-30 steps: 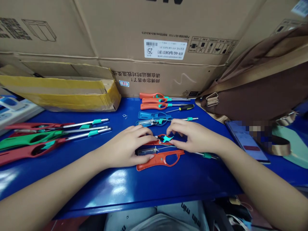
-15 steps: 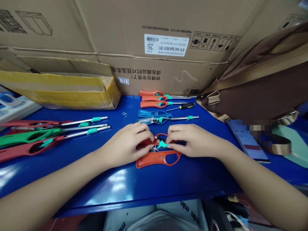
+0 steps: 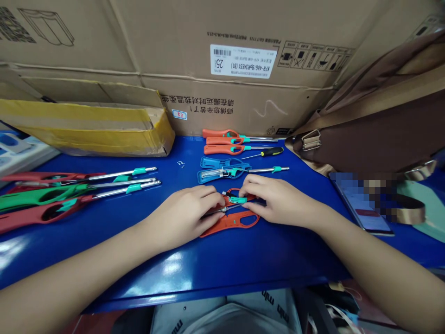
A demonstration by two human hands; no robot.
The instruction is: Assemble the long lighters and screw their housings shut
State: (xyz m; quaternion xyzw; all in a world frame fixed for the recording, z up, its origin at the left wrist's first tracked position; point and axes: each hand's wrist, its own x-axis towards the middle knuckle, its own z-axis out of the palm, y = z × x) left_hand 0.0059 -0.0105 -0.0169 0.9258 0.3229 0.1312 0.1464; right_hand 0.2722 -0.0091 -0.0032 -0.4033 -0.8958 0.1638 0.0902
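Note:
My left hand [image 3: 189, 209] is closed in a pinch over an opened orange lighter. Its fingers are around what looks like the fuel tank, mostly covered, with a small metal nozzle [image 3: 224, 209] poking out. My right hand [image 3: 278, 199] pinches the right end of a teal trigger [image 3: 238, 200] above the same lighter. One orange shell half lies under the fingers, partly hidden. The other orange shell half [image 3: 227, 224] rests just in front, inner side up. Behind the hands sits an opened blue lighter [image 3: 212, 174] with its clear tank and metal tube showing.
Assembled orange lighters [image 3: 222, 149] and a screwdriver [image 3: 273, 151] lie at the back. Red and green lighters [image 3: 66, 191] are at left, near a taped cardboard box [image 3: 121, 139]. A phone [image 3: 361, 204] and brown bag [image 3: 375, 125] stand right. A large carton [image 3: 174, 41] closes off the back.
The teal trigger has turned and now lies lengthwise over the orange shell. The front shell half has shifted and tilted slightly. Both hands stay close together over the lighter.

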